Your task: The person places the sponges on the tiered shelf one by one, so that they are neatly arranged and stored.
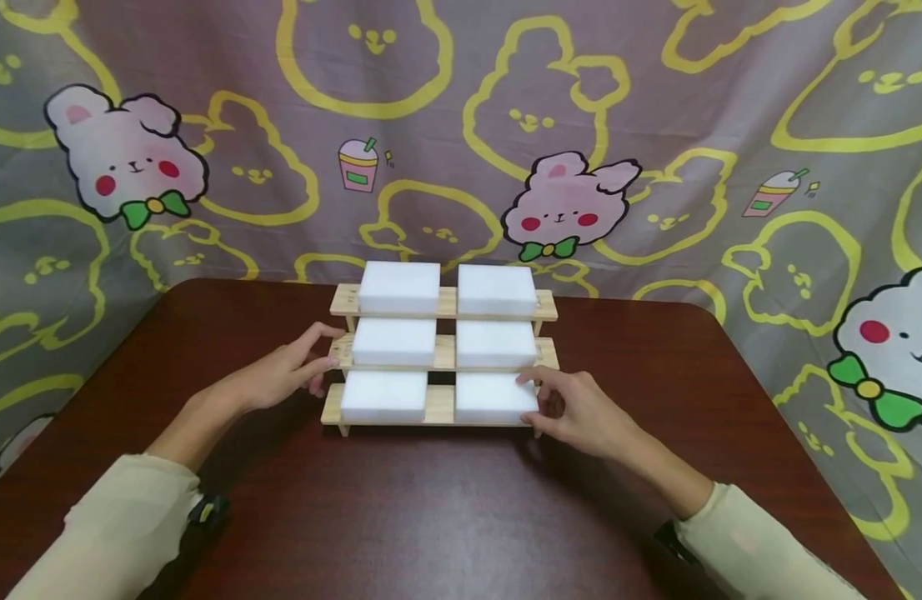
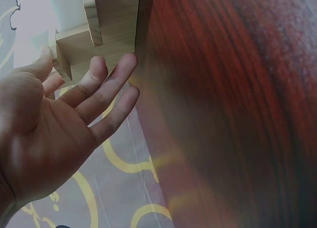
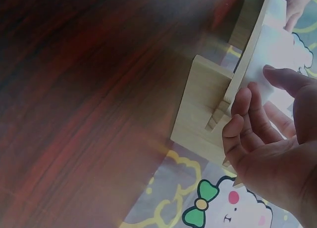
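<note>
A three-step wooden rack [image 1: 440,406] bears white foam blocks, two on each step. On the bottom step, my right hand [image 1: 581,408] holds the right-hand white foam block [image 1: 491,398] at its right end, index finger on top and thumb at the front corner. The right wrist view shows that thumb against the white block [image 3: 265,55] and the other fingers loosely bent beside the step's end. My left hand [image 1: 281,371] is at the left end of the middle step [image 1: 343,352], thumb and index finger beside the wood. In the left wrist view its other fingers [image 2: 106,94] reach out loosely.
The rack stands on a dark reddish-brown table [image 1: 401,508], towards its far edge. Behind and at both sides hangs a patterned cloth [image 1: 446,125] with yellow outlines and rabbit faces. Further white blocks [image 1: 399,286] sit on the upper steps.
</note>
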Demonstrator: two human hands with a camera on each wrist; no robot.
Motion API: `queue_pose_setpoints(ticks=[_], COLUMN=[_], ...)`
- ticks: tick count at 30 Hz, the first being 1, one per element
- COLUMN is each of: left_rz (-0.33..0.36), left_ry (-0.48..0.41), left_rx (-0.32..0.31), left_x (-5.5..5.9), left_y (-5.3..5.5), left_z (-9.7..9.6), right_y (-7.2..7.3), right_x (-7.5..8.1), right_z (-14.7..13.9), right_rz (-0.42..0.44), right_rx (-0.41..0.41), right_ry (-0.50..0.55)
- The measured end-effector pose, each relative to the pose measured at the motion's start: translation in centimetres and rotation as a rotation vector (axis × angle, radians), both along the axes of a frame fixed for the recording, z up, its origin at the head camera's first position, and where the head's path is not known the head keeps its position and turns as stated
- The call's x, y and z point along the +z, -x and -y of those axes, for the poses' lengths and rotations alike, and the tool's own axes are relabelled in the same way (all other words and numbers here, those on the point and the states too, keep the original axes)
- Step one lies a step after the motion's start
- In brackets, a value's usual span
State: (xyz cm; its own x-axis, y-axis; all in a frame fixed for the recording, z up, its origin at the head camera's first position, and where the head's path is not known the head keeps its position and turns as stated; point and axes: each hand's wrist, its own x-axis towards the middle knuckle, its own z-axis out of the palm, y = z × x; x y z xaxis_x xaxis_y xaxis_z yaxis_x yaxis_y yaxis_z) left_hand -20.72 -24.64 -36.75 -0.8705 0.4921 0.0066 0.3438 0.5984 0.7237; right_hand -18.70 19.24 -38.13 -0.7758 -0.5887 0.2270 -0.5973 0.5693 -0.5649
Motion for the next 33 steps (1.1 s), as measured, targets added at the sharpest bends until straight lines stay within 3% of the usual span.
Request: queue_pose_setpoints(ticks=[33], left_rz=[-0.017], left_ry=[0.036], left_rx=[-0.001], left_x=[0.1], left_y=[0.01], left_z=[0.11], right_y=[0.01], right_x=[0.33], right_z=[-0.44], right_rz=[0.009], right_rx=[0.019], right_ry=[0.0])
